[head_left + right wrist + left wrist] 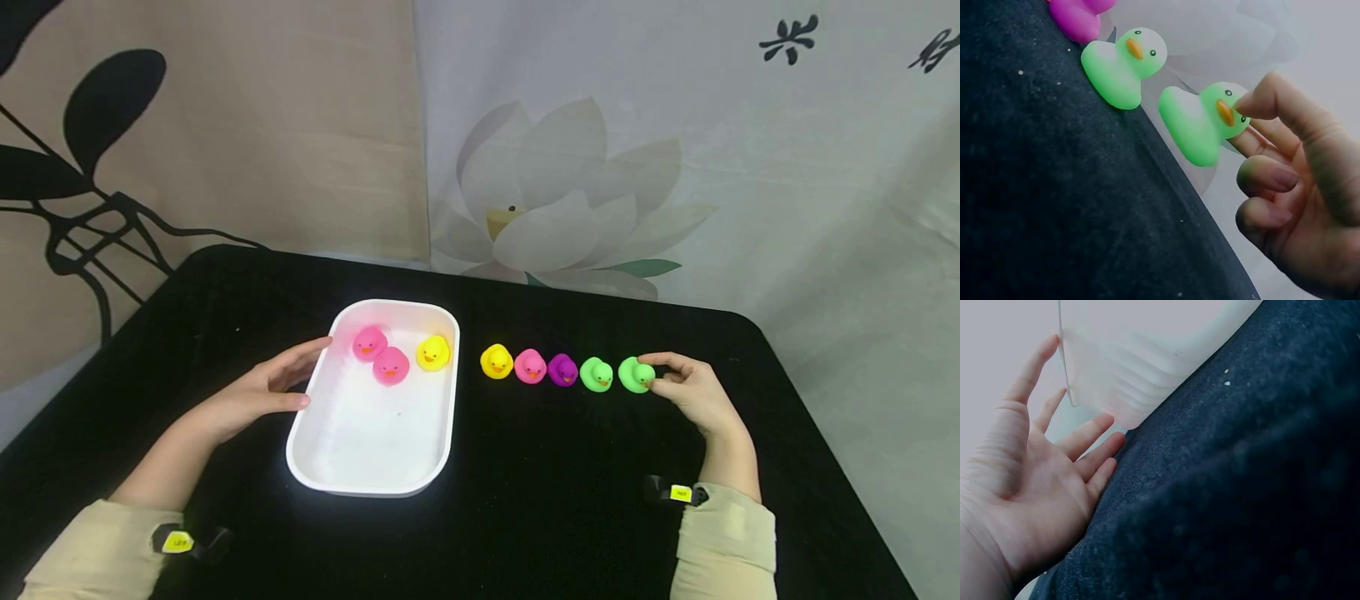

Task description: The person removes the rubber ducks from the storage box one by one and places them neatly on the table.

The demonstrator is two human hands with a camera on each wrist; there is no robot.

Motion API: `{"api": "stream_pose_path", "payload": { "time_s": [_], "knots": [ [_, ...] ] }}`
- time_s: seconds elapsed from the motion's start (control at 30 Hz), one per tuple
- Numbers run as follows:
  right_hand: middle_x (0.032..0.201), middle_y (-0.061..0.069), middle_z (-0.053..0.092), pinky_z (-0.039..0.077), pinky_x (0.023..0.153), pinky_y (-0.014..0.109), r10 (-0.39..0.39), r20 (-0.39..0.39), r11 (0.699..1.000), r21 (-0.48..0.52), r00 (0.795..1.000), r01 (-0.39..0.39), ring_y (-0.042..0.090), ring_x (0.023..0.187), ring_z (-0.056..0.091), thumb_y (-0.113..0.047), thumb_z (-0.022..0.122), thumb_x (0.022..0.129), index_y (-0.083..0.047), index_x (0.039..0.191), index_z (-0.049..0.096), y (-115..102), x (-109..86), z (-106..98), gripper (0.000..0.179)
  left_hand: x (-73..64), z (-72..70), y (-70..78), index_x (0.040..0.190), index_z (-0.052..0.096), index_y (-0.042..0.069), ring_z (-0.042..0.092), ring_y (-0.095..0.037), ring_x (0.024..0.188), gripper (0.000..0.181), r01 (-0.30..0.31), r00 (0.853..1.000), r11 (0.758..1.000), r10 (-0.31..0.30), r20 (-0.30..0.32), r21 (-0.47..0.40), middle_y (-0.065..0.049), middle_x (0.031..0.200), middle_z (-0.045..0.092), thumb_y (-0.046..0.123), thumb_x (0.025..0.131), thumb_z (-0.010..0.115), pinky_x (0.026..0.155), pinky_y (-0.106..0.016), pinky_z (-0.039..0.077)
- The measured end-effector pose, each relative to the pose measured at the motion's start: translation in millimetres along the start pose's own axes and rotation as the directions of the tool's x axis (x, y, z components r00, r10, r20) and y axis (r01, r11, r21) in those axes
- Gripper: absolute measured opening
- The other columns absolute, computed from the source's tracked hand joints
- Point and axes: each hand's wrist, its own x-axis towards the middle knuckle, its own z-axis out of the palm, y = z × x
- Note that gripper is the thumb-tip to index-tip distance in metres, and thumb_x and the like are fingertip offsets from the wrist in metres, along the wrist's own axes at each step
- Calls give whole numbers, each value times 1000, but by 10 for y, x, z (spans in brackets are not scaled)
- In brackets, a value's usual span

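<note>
My right hand [693, 392] pinches a green rubber duck [636, 376] by its head between thumb and fingers, at the right end of a row. In the right wrist view the thumb lies beside the orange beak of this duck [1194, 125]. Leftward in the row come another green duck [596, 375], a purple duck [562, 370], a pink duck [530, 367] and a yellow duck [497, 362]. With fingers spread, my left hand [262, 387] touches the left side of a white tray [367, 462]. The left wrist view shows its fingertips against the tray wall [1141, 362].
Inside the tray, toward its far end, lie two pink ducks [391, 366] and a yellow duck [432, 353]. A black cloth [540, 500] covers the table. Behind its far edge hangs a pale curtain [570, 67] with a printed flower.
</note>
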Motion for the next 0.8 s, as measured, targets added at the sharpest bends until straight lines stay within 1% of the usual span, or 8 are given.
{"api": "stream_pose_path", "payload": {
  "time_s": [0.07, 0.17, 0.37, 0.43, 0.5, 0.63, 0.7, 0.8],
  "knots": [
    [61, -4, 50, 36, 62, 30, 13, 4, 1000, 0, 1000, -13, 8, 53, 37, -4, 66, 87, 8, 120, 58, 19, 5, 5, 36, -4, 3, 4, 149, 27, 10, 30, -47, 132, 74, 1, 1000, 1000, -1, 0, 0, -16, 150, 30, 11, 84, 64, 90, -65, 41],
    [65, 0, 57, 39, 67, 28, 40, 3, 999, -9, 999, -40, 9, 56, 41, -5, 67, 88, 6, 121, 59, 48, 11, 15, 36, -6, 6, 14, 149, 28, 11, 30, -47, 132, 74, 6, 1000, 1000, -6, -2, -1, -16, 150, 30, 11, 84, 64, 90, -65, 41],
    [68, 2, 57, 40, 69, 30, 58, 2, 998, -15, 998, -58, 11, 57, 42, -7, 67, 88, 5, 123, 59, 97, 22, 39, 37, -5, 6, 13, 149, 28, 11, 30, -47, 132, 74, 4, 1000, 1000, -4, -1, 1, -16, 150, 30, 11, 85, 64, 90, -65, 41],
    [74, 3, 61, 41, 73, 30, 58, 3, 998, -20, 998, -58, 12, 59, 45, -8, 67, 89, 5, 123, 59, 114, 24, 44, 38, -3, 8, 11, 149, 28, 11, 30, -47, 132, 74, 1, 1000, 1000, -1, 0, 2, -16, 150, 30, 11, 85, 64, 90, -64, 41],
    [85, 7, 64, 42, 78, 32, 63, 4, 998, -23, 998, -63, 14, 63, 49, -10, 67, 89, 5, 124, 59, 128, 27, 50, 38, 0, 7, 12, 149, 28, 11, 30, -47, 132, 74, -1, 1000, 1000, 1, -2, 1, -16, 150, 30, 11, 85, 64, 90, -64, 41],
    [101, 10, 64, 42, 86, 36, 86, 6, 996, -37, 996, -85, 15, 71, 54, -13, 66, 90, 3, 125, 59, 150, 33, 61, 39, 3, 5, 16, 149, 28, 10, 29, -47, 133, 74, -5, 1000, 1000, 5, -2, -2, -16, 151, 29, 10, 85, 64, 91, -65, 40],
    [106, 10, 62, 42, 85, 37, 92, 6, 995, -36, 996, -91, 15, 73, 54, -13, 66, 90, 2, 125, 59, 151, 33, 66, 38, 2, 5, 17, 149, 28, 10, 28, -47, 133, 73, -3, 1000, 1000, 3, -3, -1, -16, 151, 29, 10, 85, 63, 91, -65, 39],
    [110, 11, 58, 41, 79, 36, 90, 12, 995, -33, 996, -90, 15, 73, 52, -14, 65, 91, 2, 126, 58, 148, 31, 69, 39, 0, 8, 19, 149, 28, 10, 28, -48, 133, 73, 0, 1000, 1000, 0, -4, 1, -16, 151, 29, 10, 85, 63, 91, -65, 40]
  ]
}}
